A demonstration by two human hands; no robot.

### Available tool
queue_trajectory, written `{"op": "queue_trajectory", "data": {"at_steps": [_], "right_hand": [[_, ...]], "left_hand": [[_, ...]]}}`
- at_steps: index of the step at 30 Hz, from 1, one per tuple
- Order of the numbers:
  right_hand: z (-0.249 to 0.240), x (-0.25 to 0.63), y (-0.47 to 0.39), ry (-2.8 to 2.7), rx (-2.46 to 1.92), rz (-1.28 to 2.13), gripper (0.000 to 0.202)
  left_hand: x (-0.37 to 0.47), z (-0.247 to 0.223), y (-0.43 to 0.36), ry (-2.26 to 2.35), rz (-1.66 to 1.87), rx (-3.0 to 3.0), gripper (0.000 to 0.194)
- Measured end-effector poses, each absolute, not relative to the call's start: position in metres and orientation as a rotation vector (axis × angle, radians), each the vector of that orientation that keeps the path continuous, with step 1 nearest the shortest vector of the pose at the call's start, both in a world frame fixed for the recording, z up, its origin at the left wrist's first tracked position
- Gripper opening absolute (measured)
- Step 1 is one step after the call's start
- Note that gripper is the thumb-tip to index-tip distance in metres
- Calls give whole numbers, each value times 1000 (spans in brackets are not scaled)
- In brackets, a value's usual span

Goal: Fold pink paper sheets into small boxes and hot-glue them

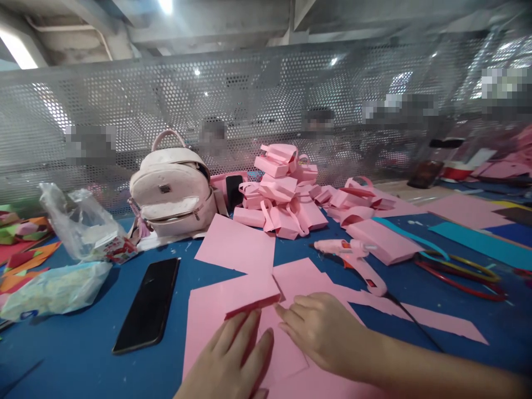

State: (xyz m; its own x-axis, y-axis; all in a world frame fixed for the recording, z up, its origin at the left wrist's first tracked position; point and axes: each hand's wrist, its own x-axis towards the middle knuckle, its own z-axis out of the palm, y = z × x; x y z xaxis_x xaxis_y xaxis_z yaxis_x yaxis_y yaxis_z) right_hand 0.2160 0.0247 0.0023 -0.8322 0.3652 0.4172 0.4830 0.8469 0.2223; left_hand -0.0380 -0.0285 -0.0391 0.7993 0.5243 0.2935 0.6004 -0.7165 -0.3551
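Observation:
My left hand lies flat on a pink paper sheet at the near edge of the blue table, its fingertips just under a folded-over flap of that sheet. Close beside it on the right, my right hand presses on the same pink paper, fingers pointing left toward the fold. More loose pink sheets lie just beyond. A pink glue gun rests on the table behind my right hand, its dark cord trailing to the right.
A black phone lies left of the paper. Behind stand a pale pink backpack, a pile of folded pink paper pieces and a perforated metal screen. Plastic bags and coloured paper scraps sit at the left, coloured strips at the right.

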Motion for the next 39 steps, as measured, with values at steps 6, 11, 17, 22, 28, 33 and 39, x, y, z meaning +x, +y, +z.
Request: {"op": "queue_trajectory", "data": {"at_steps": [6,11,17,22,28,33,39], "right_hand": [[-4,218,29,-2717,-601,-257,36],[-3,214,25,-2608,-625,-453,35],[-1,211,23,-2529,-610,-669,29],[-2,214,26,-2573,-536,-584,32],[0,217,29,-2591,-589,-219,41],[0,217,32,-2655,-647,81,42],[-2,213,33,-2737,-594,-84,39]], "left_hand": [[-39,-43,-30,-879,-197,-2587,63],[-39,-42,-30,-888,-197,-2617,65],[-38,-38,-30,-869,-230,-2606,62],[-37,-39,-31,-881,-283,-2622,54],[-36,-35,-32,-897,-283,-2660,55],[-36,-32,-33,-919,-241,-2687,58],[-38,-35,-35,-998,-193,-2735,67]]}}
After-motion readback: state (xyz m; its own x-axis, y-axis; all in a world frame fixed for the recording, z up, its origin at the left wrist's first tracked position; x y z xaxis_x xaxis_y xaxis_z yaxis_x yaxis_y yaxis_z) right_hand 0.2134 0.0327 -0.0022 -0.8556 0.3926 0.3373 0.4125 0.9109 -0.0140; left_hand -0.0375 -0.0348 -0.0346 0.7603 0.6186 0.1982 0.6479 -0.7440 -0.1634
